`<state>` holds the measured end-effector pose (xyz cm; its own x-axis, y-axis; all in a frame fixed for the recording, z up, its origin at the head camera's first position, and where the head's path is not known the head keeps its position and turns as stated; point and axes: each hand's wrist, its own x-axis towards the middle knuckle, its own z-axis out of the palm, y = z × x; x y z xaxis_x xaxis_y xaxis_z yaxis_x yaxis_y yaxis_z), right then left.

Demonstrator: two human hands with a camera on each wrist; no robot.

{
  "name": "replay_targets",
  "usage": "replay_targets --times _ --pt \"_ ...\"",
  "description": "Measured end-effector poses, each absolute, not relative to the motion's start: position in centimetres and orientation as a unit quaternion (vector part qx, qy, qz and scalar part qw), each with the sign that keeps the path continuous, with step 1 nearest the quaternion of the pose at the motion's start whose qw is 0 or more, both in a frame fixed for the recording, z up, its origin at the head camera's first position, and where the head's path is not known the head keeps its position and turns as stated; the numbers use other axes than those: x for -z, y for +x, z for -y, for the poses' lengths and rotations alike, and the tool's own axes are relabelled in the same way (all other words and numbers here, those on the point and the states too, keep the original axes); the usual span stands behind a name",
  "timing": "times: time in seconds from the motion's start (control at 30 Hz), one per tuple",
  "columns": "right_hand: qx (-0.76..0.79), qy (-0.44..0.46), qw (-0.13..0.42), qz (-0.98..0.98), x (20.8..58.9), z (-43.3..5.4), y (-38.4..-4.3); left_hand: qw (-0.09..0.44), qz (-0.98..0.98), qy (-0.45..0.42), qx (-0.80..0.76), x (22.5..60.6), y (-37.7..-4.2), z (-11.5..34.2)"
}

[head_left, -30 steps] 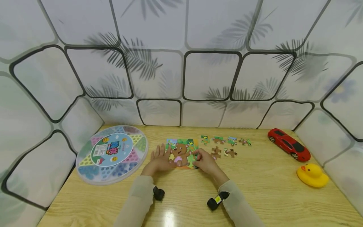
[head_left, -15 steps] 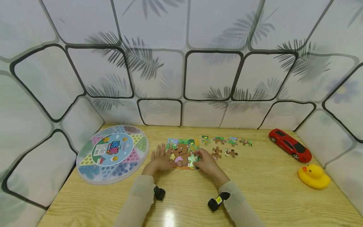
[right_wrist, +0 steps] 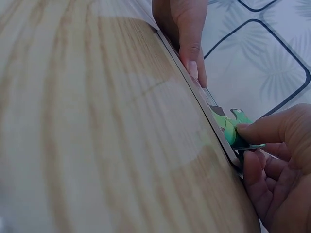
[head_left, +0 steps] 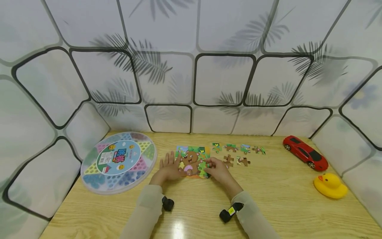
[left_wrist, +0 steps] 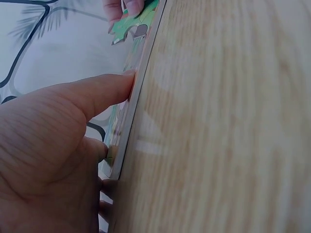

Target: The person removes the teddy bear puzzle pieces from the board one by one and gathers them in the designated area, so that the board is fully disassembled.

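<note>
A bear jigsaw puzzle (head_left: 190,162) in a thin flat tray lies in the middle of the wooden table. My left hand (head_left: 168,170) rests along its left side, fingers straight, the thumb on the tray's near edge in the left wrist view. At the lower right of the picture, my right hand (head_left: 219,172) pinches a green puzzle piece (right_wrist: 231,127) between thumb and fingers. The right wrist view shows that piece tilted, with one side raised over the tray. Several loose puzzle pieces (head_left: 228,161) lie in two rows to the right of the tray.
A round Chinese checkers box (head_left: 143,179) lies at the left. A red toy car (head_left: 304,152) and a yellow rubber duck (head_left: 329,186) sit at the far right. A patterned fabric wall (head_left: 221,79) stands behind the table and along both sides.
My right hand has turned the green piece: its face showed pale and tilted up half a second ago, and now sits lower over the puzzle's lower right. The left hand stays put.
</note>
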<state>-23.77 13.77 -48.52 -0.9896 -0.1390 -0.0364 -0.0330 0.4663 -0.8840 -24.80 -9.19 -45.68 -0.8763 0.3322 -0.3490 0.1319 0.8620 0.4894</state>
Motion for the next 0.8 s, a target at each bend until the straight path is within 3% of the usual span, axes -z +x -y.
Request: replay_targets --times 0.8 --pt "0.579 -0.047 0.054 -0.812 48.0 -14.0 -23.7 0.207 -0.942 0.125 -0.234 46.4 -25.0 9.3"
